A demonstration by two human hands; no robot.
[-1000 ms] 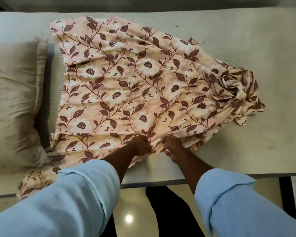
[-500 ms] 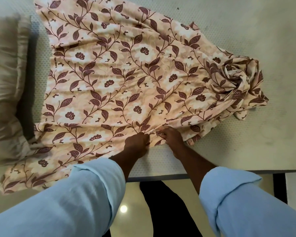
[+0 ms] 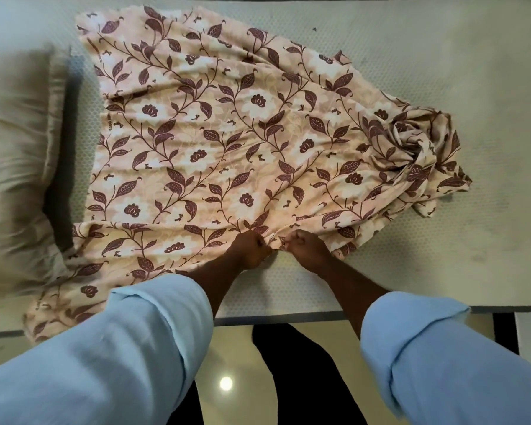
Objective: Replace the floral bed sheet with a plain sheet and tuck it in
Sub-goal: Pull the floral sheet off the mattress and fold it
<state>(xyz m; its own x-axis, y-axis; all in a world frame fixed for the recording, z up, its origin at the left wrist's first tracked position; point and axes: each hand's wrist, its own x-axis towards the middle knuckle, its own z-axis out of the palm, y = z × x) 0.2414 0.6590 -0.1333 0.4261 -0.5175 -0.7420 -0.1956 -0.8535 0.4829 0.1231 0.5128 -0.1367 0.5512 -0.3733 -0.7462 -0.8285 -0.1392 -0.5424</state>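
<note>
The floral sheet (image 3: 227, 142) lies spread across the middle of the frame on the bare mattress (image 3: 457, 72), bunched into a twist at its right end. At its near edge, lower centre, the left grip (image 3: 249, 248) and right grip (image 3: 307, 248) sit side by side. Each is curled tight, pinching gathered folds of the sheet. A pillow (image 3: 16, 164) lies at the left edge.

One floral sheet (image 3: 227, 142), one pillow (image 3: 13, 154), one mattress (image 3: 442, 72), two hands: left hand (image 3: 249, 250), right hand (image 3: 307, 250).
</note>
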